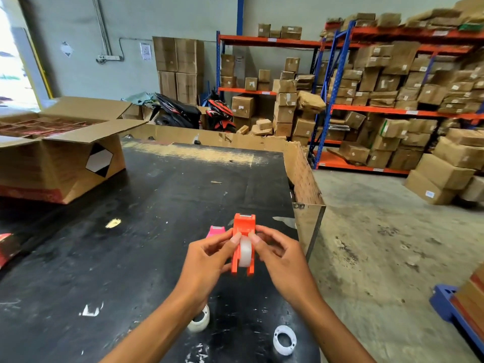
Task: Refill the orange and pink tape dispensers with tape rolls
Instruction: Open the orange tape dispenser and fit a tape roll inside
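Observation:
I hold the orange tape dispenser (244, 229) above the black table (146, 218), its cutter end pointing away from me. A white tape roll (245, 251) sits between its two side walls. My left hand (209, 256) grips the dispenser's left side with the thumb on the roll. My right hand (277, 254) grips the right side, thumb also on the roll. The pink tape dispenser (215, 231) lies on the table just behind my left hand, mostly hidden. Two more white tape rolls rest near the front edge, one under my left forearm (200, 320) and one to the right (284, 339).
A large open cardboard box (60, 153) occupies the table's left side. A cardboard wall (303, 176) lines the table's back and right edges. Beyond are shelves stacked with cartons (392, 95), two parked scooters (193, 113), and a blue pallet (450, 305) on the floor.

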Available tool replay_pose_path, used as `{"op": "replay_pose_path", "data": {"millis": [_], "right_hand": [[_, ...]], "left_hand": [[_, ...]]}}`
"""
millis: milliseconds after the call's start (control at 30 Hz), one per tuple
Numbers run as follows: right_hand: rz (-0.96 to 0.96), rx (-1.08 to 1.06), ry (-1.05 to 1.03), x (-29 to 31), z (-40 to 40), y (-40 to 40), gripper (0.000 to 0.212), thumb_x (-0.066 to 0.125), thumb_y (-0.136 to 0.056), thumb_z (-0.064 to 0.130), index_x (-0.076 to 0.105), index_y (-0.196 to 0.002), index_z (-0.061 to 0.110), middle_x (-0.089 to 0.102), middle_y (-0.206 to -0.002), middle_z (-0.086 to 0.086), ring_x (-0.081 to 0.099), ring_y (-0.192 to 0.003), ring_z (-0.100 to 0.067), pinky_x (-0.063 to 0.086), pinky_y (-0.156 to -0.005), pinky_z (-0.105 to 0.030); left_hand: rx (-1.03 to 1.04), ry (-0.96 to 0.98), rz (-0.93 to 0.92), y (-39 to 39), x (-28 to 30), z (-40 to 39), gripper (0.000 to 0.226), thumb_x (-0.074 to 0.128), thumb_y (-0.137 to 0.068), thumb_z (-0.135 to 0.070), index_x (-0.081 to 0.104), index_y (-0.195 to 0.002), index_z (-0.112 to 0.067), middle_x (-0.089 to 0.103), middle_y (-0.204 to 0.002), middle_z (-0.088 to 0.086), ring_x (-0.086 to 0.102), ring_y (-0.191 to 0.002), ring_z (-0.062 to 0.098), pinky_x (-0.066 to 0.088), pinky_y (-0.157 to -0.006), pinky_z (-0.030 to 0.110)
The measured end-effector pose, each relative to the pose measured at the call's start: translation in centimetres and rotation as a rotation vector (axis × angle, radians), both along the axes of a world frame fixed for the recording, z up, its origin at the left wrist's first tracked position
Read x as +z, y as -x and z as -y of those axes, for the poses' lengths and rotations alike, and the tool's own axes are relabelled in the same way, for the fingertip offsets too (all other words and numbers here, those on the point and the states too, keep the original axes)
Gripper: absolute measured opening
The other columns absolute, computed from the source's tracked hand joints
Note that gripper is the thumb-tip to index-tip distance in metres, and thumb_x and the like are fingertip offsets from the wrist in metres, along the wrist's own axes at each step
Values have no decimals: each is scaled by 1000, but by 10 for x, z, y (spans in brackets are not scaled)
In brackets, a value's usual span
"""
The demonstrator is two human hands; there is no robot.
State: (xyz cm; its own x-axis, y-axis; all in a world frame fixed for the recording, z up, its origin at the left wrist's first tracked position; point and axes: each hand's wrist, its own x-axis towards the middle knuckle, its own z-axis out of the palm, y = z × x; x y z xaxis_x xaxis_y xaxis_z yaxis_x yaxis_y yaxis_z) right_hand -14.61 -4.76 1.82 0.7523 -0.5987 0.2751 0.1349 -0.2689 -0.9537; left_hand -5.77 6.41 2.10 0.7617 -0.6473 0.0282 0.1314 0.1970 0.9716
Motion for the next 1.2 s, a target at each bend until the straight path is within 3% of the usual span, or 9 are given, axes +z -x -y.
{"op": "replay_pose_path", "data": {"millis": [167, 333, 467, 667, 800, 933, 1000, 1100, 1200], "right_hand": [[-120, -43, 146, 3, 5, -5, 35, 75, -71, 35, 65, -105, 31, 63, -106, -3, 60, -94, -13, 53, -76, -25], [-215, 3, 207, 13, 12, -8, 36, 79, -73, 24, 68, -106, 30, 60, -104, -10, 52, -83, -10, 45, -73, -20], [-253, 39, 244, 25, 12, -10, 26, 77, -74, 27, 71, -97, 36, 60, -99, -5, 49, -80, -9, 44, -75, -23], [-136, -92, 228, 32, 11, -12, 4, 74, -78, 22, 75, -82, 20, 67, -91, -7, 53, -69, -2, 45, -65, -11], [-49, -101, 181, 34, 14, -14, 2, 73, -79, 12, 74, -79, 10, 72, -78, -12, 62, -66, -8, 54, -60, -23], [24, -85, 164, 42, 17, -11, 7, 69, -82, 7, 74, -83, 3, 72, -72, -12, 67, -60, -13, 55, -50, -19], [57, -102, 239, 46, 18, -11, 9, 71, -81, 9, 76, -83, 3, 71, -72, -16, 65, -56, -13, 53, -49, -20], [89, -180, 409, 55, 25, -13, 5, 74, -78, 12, 77, -81, 9, 66, -77, -16, 61, -63, -17, 49, -56, -28], [35, -191, 404, 60, 32, -16, 5, 74, -78, 15, 76, -81, 12, 66, -86, -10, 62, -77, -19, 52, -63, -31]], "left_hand": [[-28, 14, -20, -10, 0, 3, 25, 63, -85, -14, 71, -107, -6, 77, -95, 11, 73, -80, 18, 58, -62, 22], [-72, 21, -24, -19, 4, 2, 26, 64, -83, -17, 72, -107, -10, 78, -93, 6, 73, -78, 14, 55, -59, 19], [-96, 26, -21, -24, 9, 1, 25, 64, -84, -17, 72, -107, -10, 77, -96, 9, 72, -74, 9, 53, -55, 15], [-146, 17, 22, -25, 14, 6, 25, 63, -85, -17, 72, -107, -11, 77, -98, 10, 71, -74, 7, 53, -54, 16], [-225, -27, 48, -23, 13, 9, 31, 61, -83, -29, 72, -108, -16, 77, -96, 7, 71, -77, 7, 53, -59, 19], [-293, -17, 80, -24, 17, 8, 27, 67, -74, -29, 74, -100, -25, 78, -98, 3, 72, -87, 11, 57, -66, 22], [-294, -20, 106, -26, 20, 7, 28, 69, -73, -29, 75, -99, -23, 78, -96, 3, 72, -83, 11, 56, -62, 20], [-281, -28, 130, -27, 24, 7, 29, 70, -71, -28, 75, -98, -20, 78, -91, 4, 69, -74, 8, 52, -54, 17], [-280, -35, 144, -28, 24, 6, 31, 72, -71, -23, 74, -102, -20, 78, -93, 3, 71, -78, 9, 55, -57, 20]]}}
